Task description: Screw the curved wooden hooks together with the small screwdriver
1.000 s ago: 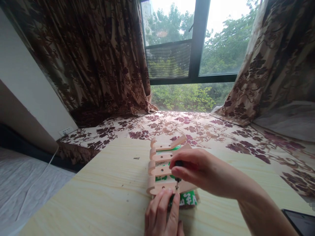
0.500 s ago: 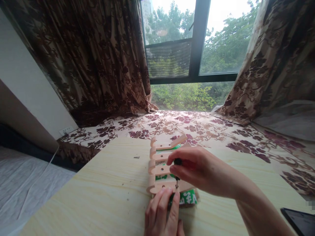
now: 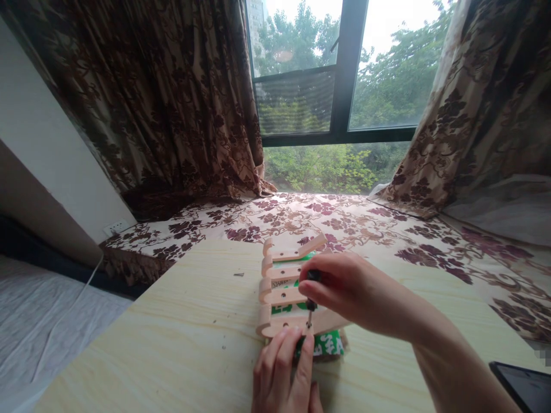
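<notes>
We're shifting right hand slightly rightward, pinching screwdriver; left hand, fingers part-spread, is pressing wooden rack; tilting risks slipping.

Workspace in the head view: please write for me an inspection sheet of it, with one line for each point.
Surface: wood-grain table, with dark specks left of the work.
Job's things: wooden slats with holes; green-and-white package beneath; screwdriver, tip at a dark spot on the nearest slat, screw or hole unclear.
Clutter: thin metal pieces, probably screws; dark-screened device, lower right.
Left hand: fingers against the nearest slat.
Right hand: closed around the screwdriver's handle.
Cables: white cord over grey-white cloth, left.
Surroundings: window, patterned curtains, floral cover, wall socket.
</notes>
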Motion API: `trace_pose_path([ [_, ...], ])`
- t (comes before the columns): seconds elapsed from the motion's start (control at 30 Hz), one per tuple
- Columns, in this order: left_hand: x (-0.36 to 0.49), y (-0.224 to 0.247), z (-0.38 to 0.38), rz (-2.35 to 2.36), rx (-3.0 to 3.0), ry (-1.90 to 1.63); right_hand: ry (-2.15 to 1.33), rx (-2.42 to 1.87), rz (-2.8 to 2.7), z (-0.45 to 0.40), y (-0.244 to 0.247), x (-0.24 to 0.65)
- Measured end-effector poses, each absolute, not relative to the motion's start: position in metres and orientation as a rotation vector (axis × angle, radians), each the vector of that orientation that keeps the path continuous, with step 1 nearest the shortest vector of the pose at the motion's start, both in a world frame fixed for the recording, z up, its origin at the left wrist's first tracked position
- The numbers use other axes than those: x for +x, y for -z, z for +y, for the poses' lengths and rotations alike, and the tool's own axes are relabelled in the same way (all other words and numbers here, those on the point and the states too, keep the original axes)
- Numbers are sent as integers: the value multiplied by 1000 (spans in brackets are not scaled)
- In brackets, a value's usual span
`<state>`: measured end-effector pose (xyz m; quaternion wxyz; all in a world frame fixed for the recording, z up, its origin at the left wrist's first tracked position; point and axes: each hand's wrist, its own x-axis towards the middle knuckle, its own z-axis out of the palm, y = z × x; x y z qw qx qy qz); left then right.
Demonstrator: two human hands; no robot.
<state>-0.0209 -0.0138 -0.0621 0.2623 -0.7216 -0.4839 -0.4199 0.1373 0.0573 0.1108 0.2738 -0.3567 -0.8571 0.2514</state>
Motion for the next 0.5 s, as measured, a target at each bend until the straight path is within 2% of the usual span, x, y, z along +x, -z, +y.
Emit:
trace_pose_path([
  [0.1,-15,63,-10,-1298,-1888,1271,-838,-890,-2323,56,-114,143],
  [0.2,-10,64,-7,-1295,-1836,1347,-858,-870,-2281,60,-111,142],
  [0.5,-15,66,-8,-1288,-1863,1274,-493,-1074,-2228,63,-106,130],
])
